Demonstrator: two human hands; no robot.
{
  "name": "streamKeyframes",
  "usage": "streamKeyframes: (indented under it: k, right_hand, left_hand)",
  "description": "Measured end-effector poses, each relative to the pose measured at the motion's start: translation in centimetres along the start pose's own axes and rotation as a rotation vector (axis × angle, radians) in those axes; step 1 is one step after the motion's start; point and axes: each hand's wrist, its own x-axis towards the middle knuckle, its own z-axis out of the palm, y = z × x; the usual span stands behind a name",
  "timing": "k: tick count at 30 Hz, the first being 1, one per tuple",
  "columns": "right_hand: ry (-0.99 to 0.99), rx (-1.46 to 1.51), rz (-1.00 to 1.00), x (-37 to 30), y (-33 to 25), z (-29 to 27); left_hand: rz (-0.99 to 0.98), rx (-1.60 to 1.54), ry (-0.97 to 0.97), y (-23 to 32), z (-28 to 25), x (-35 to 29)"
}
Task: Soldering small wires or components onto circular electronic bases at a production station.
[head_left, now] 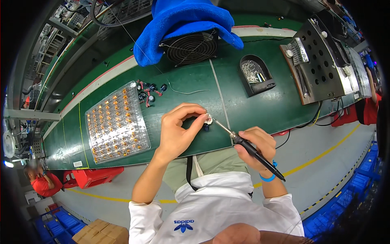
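My right hand [258, 147] is closed around the black handle of a soldering iron [248, 146], whose metal tip points up and left. That tip reaches a small round white part [208, 119], pinched between the thumb and forefinger of my left hand [181, 128]. A small dark piece [206, 127] hangs just under the white part; how the two are joined is too small to tell. To the left of my left hand, several small dark round components with red wires [150, 92] lie in a cluster on the green bench [219, 101].
A clear plastic tray [118, 122] with rows of small orange-copper parts lies at left. Ahead stands a black fan [191, 48] draped with a blue cloth [185, 20]. A black bin [257, 76] holds thin metal pieces. A perforated metal stand [321, 61] is at right.
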Motion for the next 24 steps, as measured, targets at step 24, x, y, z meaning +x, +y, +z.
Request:
streamKeyframes:
  k: [24]
  right_hand:
    - [-0.042,-0.001,-0.045,0.15,0.21,0.05]
  left_hand:
    - [0.014,0.037,-0.047,0.03,-0.04,-0.06]
